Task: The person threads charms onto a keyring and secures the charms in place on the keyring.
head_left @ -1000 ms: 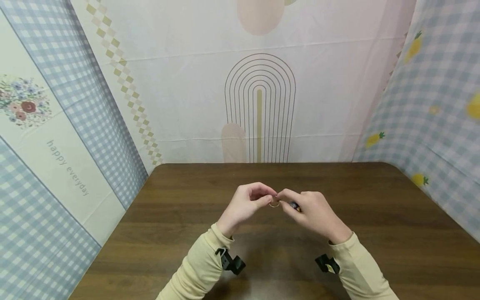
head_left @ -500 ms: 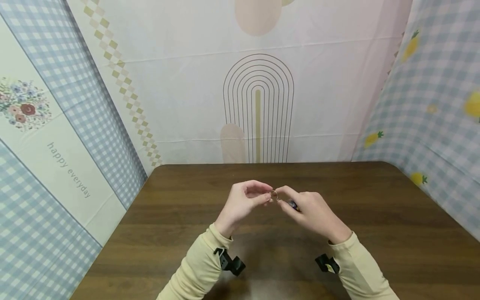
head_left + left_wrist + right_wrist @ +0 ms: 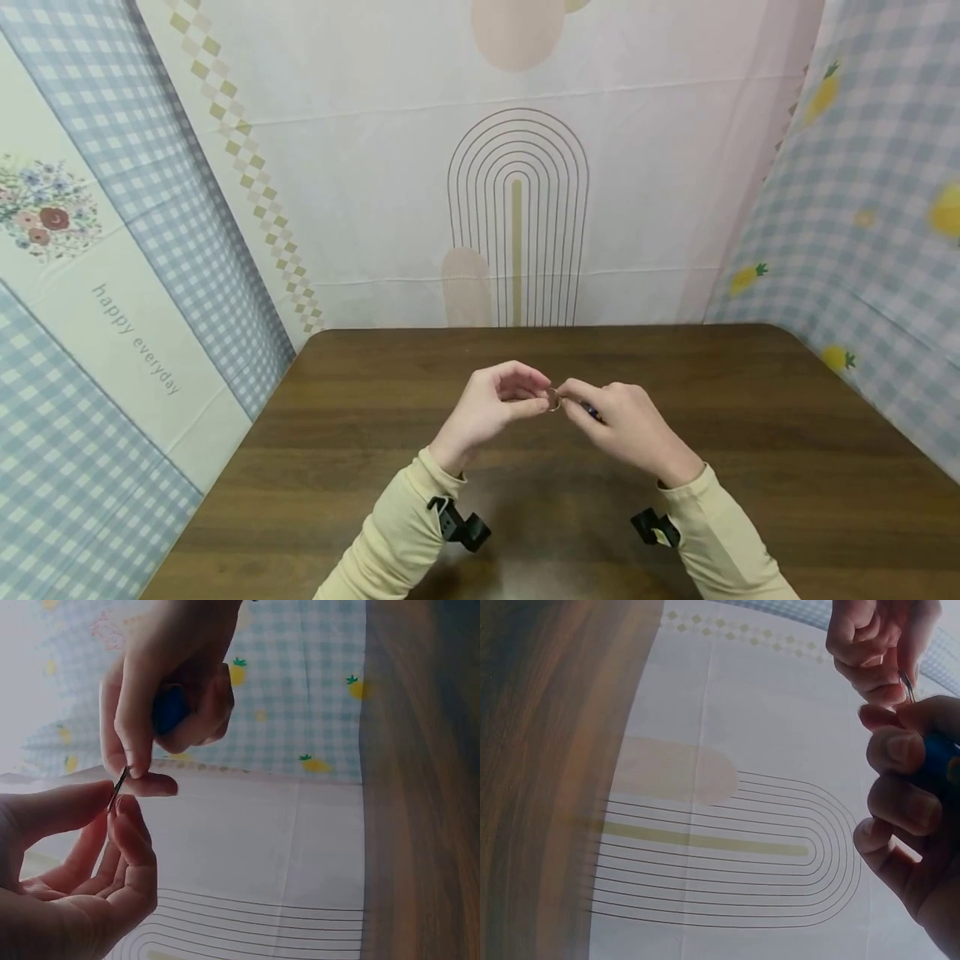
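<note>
A thin metal ring, like a key ring (image 3: 555, 403), is held up between both hands above the table. My left hand (image 3: 487, 412) pinches its one side between thumb and fingertips. My right hand (image 3: 630, 427) has its thumb and index fingertip at the opposite side of the ring. In the left wrist view the ring (image 3: 118, 789) shows nearly edge-on. A small blue object (image 3: 169, 710) sits inside the curled fingers of the right hand, mostly covered; its kind cannot be told. The right wrist view also shows this blue object (image 3: 936, 756) against the palm.
Beneath the hands lies a dark brown wooden table (image 3: 360, 517). Printed cloths hang around it: a pale one (image 3: 375, 208) at the back and blue checked ones at both sides. Black camera mounts (image 3: 459, 525) sit on both wrists.
The ring has turned between the fingertips. Half a second ago it stood higher with a wider gap between the hands; now the fingertips are closer around it. Both arms have hardly moved.
</note>
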Action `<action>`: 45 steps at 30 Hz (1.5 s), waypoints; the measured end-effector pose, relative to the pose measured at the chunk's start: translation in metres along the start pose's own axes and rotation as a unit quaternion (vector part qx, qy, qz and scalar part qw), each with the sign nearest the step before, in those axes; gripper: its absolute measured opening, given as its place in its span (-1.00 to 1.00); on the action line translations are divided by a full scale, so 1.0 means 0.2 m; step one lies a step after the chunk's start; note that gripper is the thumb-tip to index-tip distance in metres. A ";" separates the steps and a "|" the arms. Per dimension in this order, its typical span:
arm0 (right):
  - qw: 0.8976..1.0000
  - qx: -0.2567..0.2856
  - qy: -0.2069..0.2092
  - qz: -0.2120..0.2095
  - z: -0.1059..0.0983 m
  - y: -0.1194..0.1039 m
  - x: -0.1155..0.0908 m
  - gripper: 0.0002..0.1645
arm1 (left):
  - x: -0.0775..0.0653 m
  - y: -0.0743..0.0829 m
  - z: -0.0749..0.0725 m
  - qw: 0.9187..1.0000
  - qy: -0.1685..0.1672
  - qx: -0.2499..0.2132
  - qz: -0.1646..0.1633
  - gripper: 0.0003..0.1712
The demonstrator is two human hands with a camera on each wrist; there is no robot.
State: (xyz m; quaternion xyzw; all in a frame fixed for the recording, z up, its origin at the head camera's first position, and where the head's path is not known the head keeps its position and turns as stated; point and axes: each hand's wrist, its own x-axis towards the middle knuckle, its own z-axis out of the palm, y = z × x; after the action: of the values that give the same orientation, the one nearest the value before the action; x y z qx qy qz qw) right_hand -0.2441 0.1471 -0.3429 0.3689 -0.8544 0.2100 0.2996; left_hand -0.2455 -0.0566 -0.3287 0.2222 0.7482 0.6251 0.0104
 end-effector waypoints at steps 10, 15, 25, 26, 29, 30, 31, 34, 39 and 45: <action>1.000 0.015 0.015 0.000 0.00 0.00 0.00 -0.75 | 0.01 0.01 0.01 0.997 0.072 0.002 0.016 -0.82; 1.000 0.012 0.014 -0.017 -0.01 0.00 0.00 -0.80 | 0.00 0.01 0.01 0.997 0.056 0.047 0.024 -0.86; 0.998 0.058 -0.039 0.002 -0.02 0.01 0.00 -0.86 | 0.00 -0.01 0.00 0.991 0.012 0.110 0.069 -0.87; 0.995 0.077 -0.056 0.015 -0.02 0.01 0.01 -0.86 | 0.00 -0.01 0.00 0.990 0.011 0.123 0.072 -0.88; 0.983 0.138 -0.107 0.054 -0.04 0.03 0.00 -0.84 | 0.01 -0.01 -0.01 0.985 0.002 0.159 0.067 -0.89; 0.979 0.153 -0.121 0.064 -0.04 0.04 -0.01 -0.84 | 0.01 -0.02 -0.01 0.983 -0.004 0.172 0.061 -0.90; 0.975 0.165 -0.133 0.070 -0.04 0.06 -0.03 -0.84 | 0.01 -0.03 -0.01 0.982 -0.014 0.184 0.051 -0.90; 0.967 0.180 -0.164 0.069 0.00 0.10 -0.08 -0.83 | 0.01 -0.06 -0.01 0.971 -0.058 0.232 0.023 -0.91; 0.966 0.137 -0.217 0.028 0.16 0.14 -0.15 -0.80 | 0.04 -0.15 0.04 0.929 -0.136 0.345 -0.018 -0.96; 0.952 0.094 -0.290 0.005 0.28 0.13 -0.20 -0.81 | 0.03 -0.27 0.09 0.893 -0.167 0.412 -0.067 -0.93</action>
State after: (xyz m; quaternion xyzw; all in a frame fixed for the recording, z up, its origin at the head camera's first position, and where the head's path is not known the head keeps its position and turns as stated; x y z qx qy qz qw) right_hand -0.2619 0.1500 -0.4138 0.4362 -0.8827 0.1746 0.0014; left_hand -0.2630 -0.0435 -0.3825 0.2567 0.9392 0.2118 0.0846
